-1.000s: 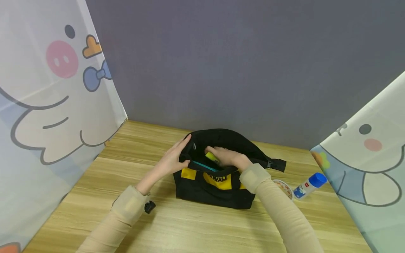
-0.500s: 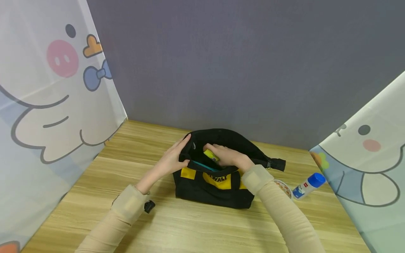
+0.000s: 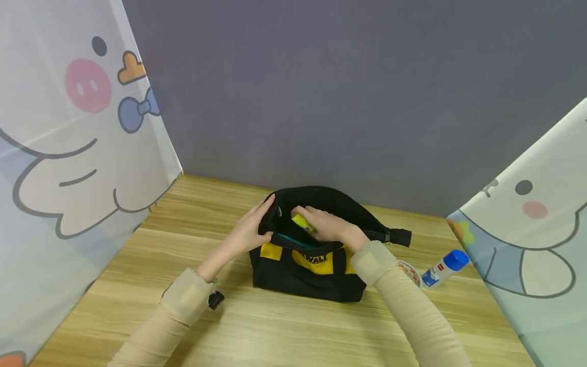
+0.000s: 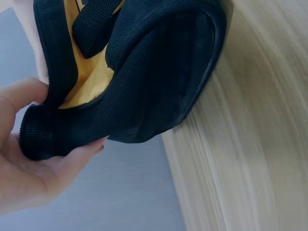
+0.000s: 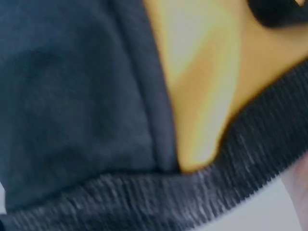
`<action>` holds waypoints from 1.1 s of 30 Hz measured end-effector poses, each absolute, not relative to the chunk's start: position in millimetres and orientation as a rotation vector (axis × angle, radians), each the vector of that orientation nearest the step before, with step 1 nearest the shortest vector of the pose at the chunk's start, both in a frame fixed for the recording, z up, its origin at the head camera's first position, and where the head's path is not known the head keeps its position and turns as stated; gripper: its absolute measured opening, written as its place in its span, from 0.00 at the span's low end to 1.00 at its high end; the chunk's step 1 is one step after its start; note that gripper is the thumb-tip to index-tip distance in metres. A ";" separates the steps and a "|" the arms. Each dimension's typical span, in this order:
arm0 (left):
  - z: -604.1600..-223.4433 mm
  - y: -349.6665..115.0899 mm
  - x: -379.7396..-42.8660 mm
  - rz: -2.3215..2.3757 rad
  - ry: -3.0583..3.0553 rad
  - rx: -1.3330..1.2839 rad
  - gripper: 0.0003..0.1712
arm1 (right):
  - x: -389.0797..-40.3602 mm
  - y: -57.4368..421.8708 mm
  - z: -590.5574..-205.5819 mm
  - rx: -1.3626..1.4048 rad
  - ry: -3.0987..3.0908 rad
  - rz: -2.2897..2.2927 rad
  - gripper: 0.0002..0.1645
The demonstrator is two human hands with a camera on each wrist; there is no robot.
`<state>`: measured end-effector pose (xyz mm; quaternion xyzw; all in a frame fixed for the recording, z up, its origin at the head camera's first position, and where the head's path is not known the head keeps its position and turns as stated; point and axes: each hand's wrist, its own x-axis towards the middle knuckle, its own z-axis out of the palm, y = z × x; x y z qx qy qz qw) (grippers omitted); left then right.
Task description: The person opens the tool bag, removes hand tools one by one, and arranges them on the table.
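Note:
A black tool bag (image 3: 302,285) with yellow panels stands on the wooden table, its zipped mouth spread wide. My left hand (image 3: 245,234) grips the left end of that mouth, thumb on the near edge and fingers on the far one. The left wrist view shows the same grip on the zip edge (image 4: 41,139). Reaching into the opening, my right hand (image 3: 327,227) holds a small bright yellow-green item (image 3: 303,223) with dark print; I cannot tell its kind. A teal strip (image 3: 293,240) shows inside the near edge. Only the bag's cloth (image 5: 202,96) fills the right wrist view.
Right of the bag a glue stick (image 3: 442,270) with a blue cap lies tilted beside a round patterned container (image 3: 410,272), partly behind my right forearm. The zip's tail end (image 3: 400,237) sticks out to the right. A grey panel (image 3: 302,102) stands behind the table (image 3: 275,331).
My right hand has shifted slightly left and up inside the bag's mouth with the yellow-green item, which shows a little more. My left hand keeps its grip on the edge.

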<state>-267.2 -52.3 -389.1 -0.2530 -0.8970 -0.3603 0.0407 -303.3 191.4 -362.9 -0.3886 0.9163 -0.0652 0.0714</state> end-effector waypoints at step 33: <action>-390.6 -51.8 -266.6 -1.085 -2.749 -0.768 0.54 | -279.6 217.5 -313.5 -1.353 2.958 -0.519 0.36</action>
